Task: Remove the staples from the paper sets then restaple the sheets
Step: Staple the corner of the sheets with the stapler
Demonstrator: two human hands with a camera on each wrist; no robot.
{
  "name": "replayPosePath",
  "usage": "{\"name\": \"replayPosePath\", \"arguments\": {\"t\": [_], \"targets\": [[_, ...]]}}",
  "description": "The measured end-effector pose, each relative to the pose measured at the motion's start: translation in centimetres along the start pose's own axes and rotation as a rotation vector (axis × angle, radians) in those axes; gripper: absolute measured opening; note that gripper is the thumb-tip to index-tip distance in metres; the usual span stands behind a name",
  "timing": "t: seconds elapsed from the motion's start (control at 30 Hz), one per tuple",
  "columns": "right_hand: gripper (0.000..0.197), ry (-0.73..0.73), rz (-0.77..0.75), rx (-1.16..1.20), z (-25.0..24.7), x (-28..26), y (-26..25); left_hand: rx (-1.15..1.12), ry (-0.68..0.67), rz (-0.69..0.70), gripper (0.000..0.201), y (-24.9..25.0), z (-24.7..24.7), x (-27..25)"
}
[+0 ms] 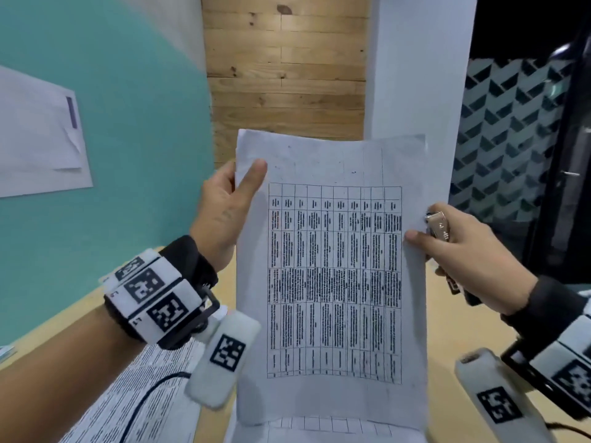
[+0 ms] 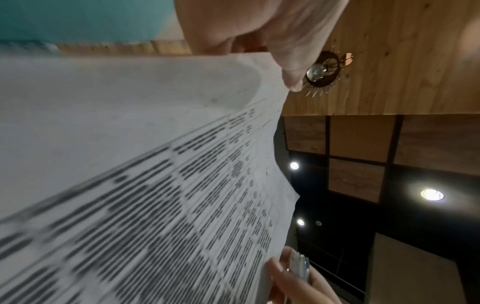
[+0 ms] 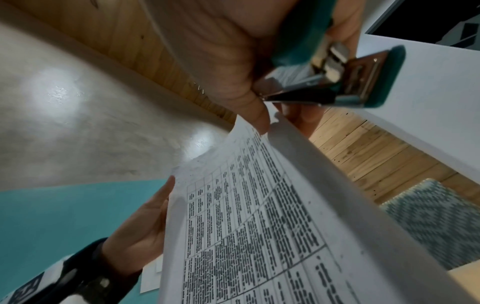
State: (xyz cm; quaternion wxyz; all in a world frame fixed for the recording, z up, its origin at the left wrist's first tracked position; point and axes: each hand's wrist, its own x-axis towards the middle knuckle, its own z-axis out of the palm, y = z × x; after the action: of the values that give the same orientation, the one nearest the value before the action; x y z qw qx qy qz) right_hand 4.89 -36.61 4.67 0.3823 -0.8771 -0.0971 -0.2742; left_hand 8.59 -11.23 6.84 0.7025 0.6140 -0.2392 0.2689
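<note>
white paper, printed with a dense black table, fills the middle of the head view: the paper set is held upright in the air above the pale wooden desk. the left hand grasps its left edge near the top, at about 10 o'clock on the sheet, thumb pressed on the front and fingers behind. the right hand is at 3 o'clock on the sheet; its thumb pinches the right edge while the other fingers wrap around a teal and metal stapler, whose mouth stands open just beside that edge, in the right wrist view. whether a staple still sits in the set cannot be told; only small dark specks show near the top margin.

the raised paper hides most of the desk behind it. below it, at 6 o'clock, another printed sheet lies flat, and at 7 o'clock more printed pages lie under a black cable. both wrists carry bands with black and white markers.

behind, at 12 o'clock, stands a wooden plank panel; at 9 o'clock a teal wall bears a pinned white sheet with a curling corner. at 2 o'clock a dark door with patterned glass sits beside a white pillar. the left wrist view looks up past the paper to a wooden ceiling with a round lamp.
</note>
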Motion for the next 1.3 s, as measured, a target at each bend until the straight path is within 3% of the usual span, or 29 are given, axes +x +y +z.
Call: {"name": "replayPosePath", "arguments": {"t": [0.07, 0.2, 0.33, 0.5, 0.6, 0.73, 1.0, 1.2, 1.3], "targets": [[0.014, -0.002, -0.016, 0.007, -0.1, 0.1, 0.1, -0.008, 0.054, 0.082, 0.007, 0.5, 0.4, 0.7], [0.027, 0.025, -0.056, 0.041, -0.7, 0.5, 0.4, -0.003, 0.130, 0.160, 0.007, 0.7, 0.8, 0.9], [0.087, 0.222, -0.161, 0.084, -3.8, 2.5, -0.9, -0.013, 0.152, 0.185, 0.008, 1.1, 1.3, 0.3], [0.059, 0.372, -0.375, 0.465, -3.8, 4.8, -7.3, 0.008, 0.123, 0.229, 0.009, 1.8, 2.2, -0.7], [0.061, 0.412, -0.474, 0.572, -1.0, 5.3, -11.5, 0.024, 0.108, 0.269, 0.015, 2.0, 2.6, -1.0], [0.047, 0.368, -0.513, 0.586, 1.2, 6.4, -14.4, -0.024, 0.071, 0.272, 0.013, 2.2, 2.5, -1.3], [0.052, 0.346, -0.500, 0.575, 2.8, 7.3, -15.9, -0.118, 0.122, 0.164, 0.015, 2.7, 2.5, -1.4], [0.064, 0.312, -0.462, 0.517, 3.7, 7.2, -16.2, -0.134, 0.142, 0.207, 0.025, 3.2, 2.6, -1.6], [0.062, 0.316, -0.469, 0.474, 4.0, 7.0, -16.4, -0.141, 0.154, 0.203, 0.014, 3.2, 2.7, -1.7]]}}
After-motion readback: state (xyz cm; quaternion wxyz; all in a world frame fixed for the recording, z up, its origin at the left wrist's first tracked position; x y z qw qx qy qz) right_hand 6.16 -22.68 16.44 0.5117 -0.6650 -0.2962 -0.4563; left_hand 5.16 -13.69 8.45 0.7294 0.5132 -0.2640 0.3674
